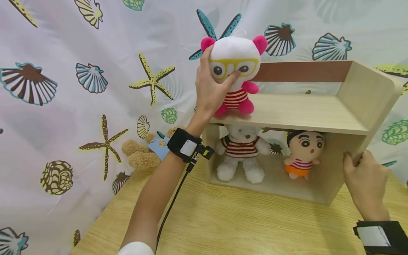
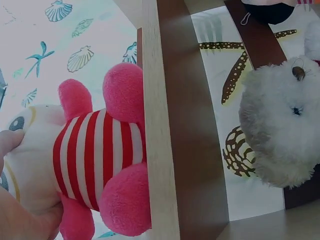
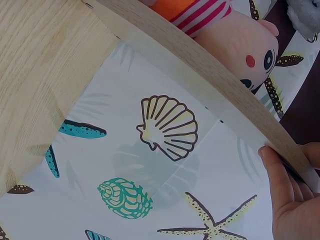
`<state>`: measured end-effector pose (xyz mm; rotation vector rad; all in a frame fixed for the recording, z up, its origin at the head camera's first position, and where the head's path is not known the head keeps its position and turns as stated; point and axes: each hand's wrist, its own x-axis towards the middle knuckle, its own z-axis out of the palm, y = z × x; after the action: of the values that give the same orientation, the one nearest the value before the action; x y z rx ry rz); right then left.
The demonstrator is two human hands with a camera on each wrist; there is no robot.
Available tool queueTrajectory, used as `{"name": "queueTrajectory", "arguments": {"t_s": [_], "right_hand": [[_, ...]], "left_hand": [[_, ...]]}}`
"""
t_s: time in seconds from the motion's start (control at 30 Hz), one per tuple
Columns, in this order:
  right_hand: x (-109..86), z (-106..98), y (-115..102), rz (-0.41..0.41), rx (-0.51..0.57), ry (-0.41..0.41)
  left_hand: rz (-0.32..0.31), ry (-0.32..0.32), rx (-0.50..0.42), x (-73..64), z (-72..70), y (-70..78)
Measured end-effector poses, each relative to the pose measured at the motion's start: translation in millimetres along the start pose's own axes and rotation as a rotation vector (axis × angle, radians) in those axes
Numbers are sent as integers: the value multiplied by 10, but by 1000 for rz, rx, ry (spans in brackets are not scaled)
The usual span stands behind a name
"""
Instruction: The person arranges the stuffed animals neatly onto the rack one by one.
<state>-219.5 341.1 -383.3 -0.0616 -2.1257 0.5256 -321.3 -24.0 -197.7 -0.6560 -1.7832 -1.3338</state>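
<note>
My left hand (image 1: 213,85) grips the head of a pink and white plush panda (image 1: 235,49) with yellow glasses and a red-striped body. In the left wrist view the panda's pink feet are right at the upper shelf board (image 2: 162,150). With thumb and fingers my right hand (image 1: 366,180) holds the front edge of the right side panel of a small wooden shelf (image 1: 376,92). On the lower level sits a white plush bear (image 1: 240,150) in a striped sweater. Beside it, to the right, is a black-haired doll (image 1: 301,156) in orange shorts.
A brown teddy bear (image 1: 138,159) in blue lies left of the shelf, partly behind my left forearm. The shelf stands on a wooden table (image 1: 223,219). A white curtain (image 1: 105,35) printed with shells and starfish hangs behind. A cable (image 1: 170,209) runs along my left arm.
</note>
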Motion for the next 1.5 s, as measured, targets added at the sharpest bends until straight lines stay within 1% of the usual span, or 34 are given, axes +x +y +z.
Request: {"name": "queueTrajectory", "arguments": {"t_s": [0.23,0.33,0.47,0.57,0.73,0.9,1.07,1.13,1.33,1.5], "right_hand": [[18,-5,10,0,-4,14],[17,-11,5,11,-1,3],[12,-11,-4,26,-10,-13],[15,-3,-7,32,-19,-19],[38,-2,-3,38,-25,-7],[48,-6,-3,15,-28,5],[33,-5,-13,37,-19,-11],[28,-5,-11,47,-18,-18],[19,-2,-11,41,-19,-18],[2,-1,-8,33,-17,-21]], "left_hand": [[-91,-34,133,81,72,-60],[-89,-45,82,106,110,-107],[-52,-39,-17,146,153,-181],[-40,-35,-14,186,172,-225],[-47,-52,-3,255,197,-263],[-74,-53,2,284,232,-280],[-121,-46,0,308,283,-314],[-140,-50,0,324,304,-331],[-173,-62,23,376,342,-356],[-231,-87,52,408,348,-358]]}}
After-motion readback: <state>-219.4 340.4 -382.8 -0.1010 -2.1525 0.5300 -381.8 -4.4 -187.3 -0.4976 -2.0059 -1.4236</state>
